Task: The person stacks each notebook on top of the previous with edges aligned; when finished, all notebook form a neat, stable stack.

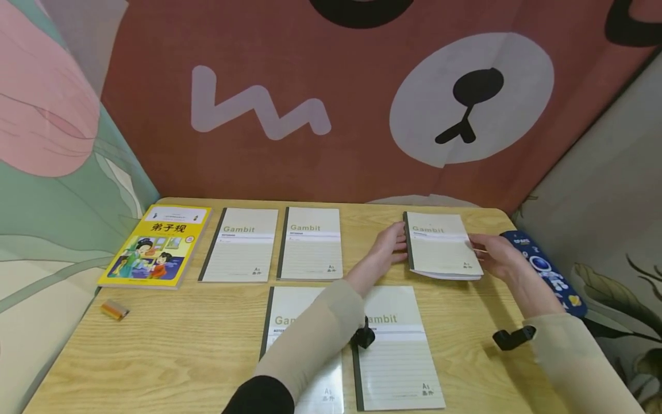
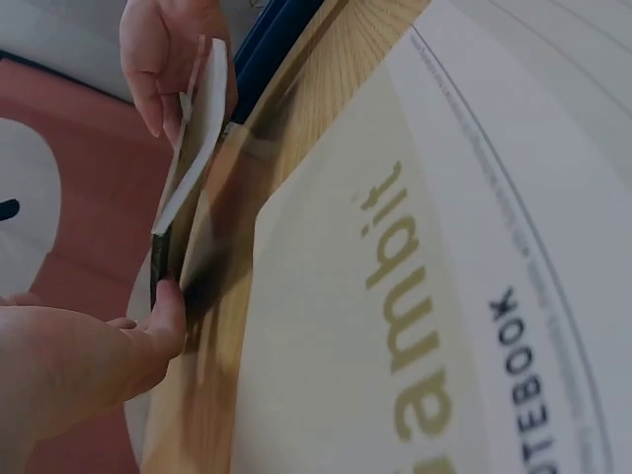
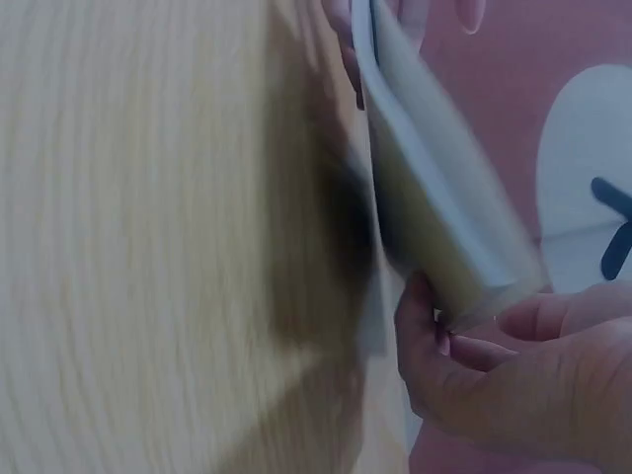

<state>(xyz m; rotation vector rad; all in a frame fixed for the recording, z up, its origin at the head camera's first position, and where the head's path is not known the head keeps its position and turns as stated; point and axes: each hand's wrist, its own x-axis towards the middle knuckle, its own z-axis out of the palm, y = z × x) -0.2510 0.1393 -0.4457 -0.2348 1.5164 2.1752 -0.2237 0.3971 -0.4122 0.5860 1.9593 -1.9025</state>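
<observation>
Both hands hold a pale Gambit notebook [image 1: 443, 244] at the back right of the table. It hangs slightly tilted over its shadow, its lower pages a little parted. My left hand [image 1: 381, 250] grips its dark spine with the fingertips. My right hand [image 1: 497, 256] pinches the opposite edge between thumb and fingers. In the left wrist view the left hand [image 2: 94, 355] is at the spine end and the right hand [image 2: 178, 64] at the page edge. The right wrist view shows the right hand [image 3: 523, 365] close up, gripping the notebook's [image 3: 434, 188] corner.
Two like notebooks, one left [image 1: 238, 247] and one right [image 1: 311, 244], lie along the back, beside a yellow picture book [image 1: 155, 247]. Two more, one [image 1: 320, 376] partly under my left sleeve and another [image 1: 398, 356], lie in front. A small orange item [image 1: 115, 310] and a blue case [image 1: 543, 270] flank them.
</observation>
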